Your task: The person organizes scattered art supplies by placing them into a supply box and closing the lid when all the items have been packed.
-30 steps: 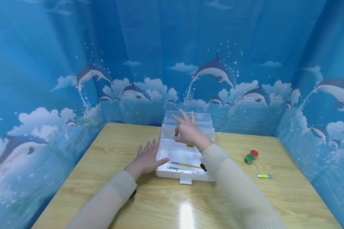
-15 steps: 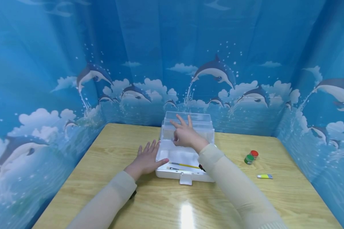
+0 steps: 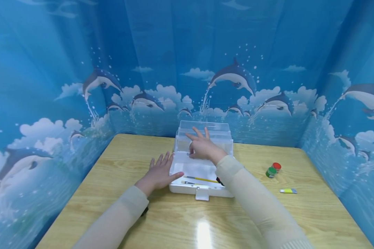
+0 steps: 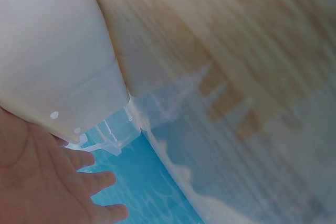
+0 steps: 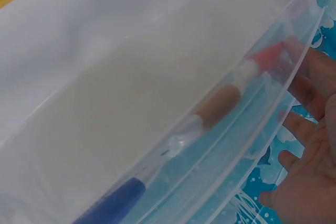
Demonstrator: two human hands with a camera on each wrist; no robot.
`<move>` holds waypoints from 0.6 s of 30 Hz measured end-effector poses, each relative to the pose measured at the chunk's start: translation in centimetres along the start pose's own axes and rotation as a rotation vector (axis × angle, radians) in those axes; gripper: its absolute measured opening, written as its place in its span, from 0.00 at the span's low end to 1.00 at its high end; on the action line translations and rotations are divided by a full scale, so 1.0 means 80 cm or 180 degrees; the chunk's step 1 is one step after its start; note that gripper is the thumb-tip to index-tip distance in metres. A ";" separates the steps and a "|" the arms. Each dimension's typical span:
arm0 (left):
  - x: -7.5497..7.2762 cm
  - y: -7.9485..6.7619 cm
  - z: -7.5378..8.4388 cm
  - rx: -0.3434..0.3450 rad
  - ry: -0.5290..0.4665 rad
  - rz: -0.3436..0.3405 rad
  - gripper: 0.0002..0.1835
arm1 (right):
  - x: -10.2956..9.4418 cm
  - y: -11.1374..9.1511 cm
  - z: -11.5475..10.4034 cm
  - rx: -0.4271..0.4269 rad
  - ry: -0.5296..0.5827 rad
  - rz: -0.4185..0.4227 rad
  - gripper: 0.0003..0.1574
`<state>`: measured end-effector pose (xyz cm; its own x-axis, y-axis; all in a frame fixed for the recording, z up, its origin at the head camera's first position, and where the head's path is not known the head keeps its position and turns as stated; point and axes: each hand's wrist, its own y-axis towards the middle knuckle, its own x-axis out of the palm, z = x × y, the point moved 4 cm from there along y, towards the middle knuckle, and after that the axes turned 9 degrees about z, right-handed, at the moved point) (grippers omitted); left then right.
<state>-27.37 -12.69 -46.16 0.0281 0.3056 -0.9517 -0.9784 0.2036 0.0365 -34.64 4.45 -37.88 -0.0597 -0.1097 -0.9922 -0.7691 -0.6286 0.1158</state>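
sleeves: pale, on both forearms; left sleeve (image 3: 121,211) low in head view, right sleeve (image 3: 258,200) crossing the table toward the box.
latch: white latch (image 3: 202,194), hanging at middle of box front.
box: white box (image 3: 181,189), open on the table, between the two hands' sides; front wall toward the person.
yellow tube: yellow tube (image 3: 288,191), lying on table, well to the right of box.
brushes: long yellow brush (image 3: 202,179) and shorter brush (image 3: 189,183), lying side by side in front part of box.
left hand: left hand (image 3: 158,175), wide open, fingers straight and spread, grips nothing; at box's left side, thumb over the rim; pressure cannot be told.
pots: green pot (image 3: 270,172) and red pot (image 3: 276,167), just beside each other, right side of table.
right hand: right hand (image 3: 203,149), over back part of box; thumb and index brought together, other three fingers raised and apart; pinches end of red tube.
red tube: red tube (image 5: 269,56), seen through clear plastic, in line with brown tube (image 5: 218,106) and blue tube (image 5: 115,200).
lid: clear lid (image 3: 205,126), raised behind right hand.
backdrop: blue dolphin curtain (image 3: 187,52), behind table (image 3: 127,148).
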 end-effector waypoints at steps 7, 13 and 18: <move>-0.002 -0.001 0.001 0.0006 -0.0006 0.0021 0.53 | -0.007 -0.004 0.002 0.0034 0.0075 -0.0039 0.04; -0.003 -0.001 0.001 0.0013 0.0028 -0.0005 0.58 | -0.011 -0.010 0.005 0.0116 0.0092 -0.0028 0.05; -0.003 -0.002 0.001 -0.0023 0.0040 -0.0038 0.59 | -0.019 -0.017 0.008 0.0149 0.0184 0.0010 0.03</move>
<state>-27.23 -12.70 -45.94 0.0374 0.2914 -0.9559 -0.9794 0.2006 0.0228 -33.87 5.95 -36.56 -0.0265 -0.1567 -0.9873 -0.7979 -0.5917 0.1153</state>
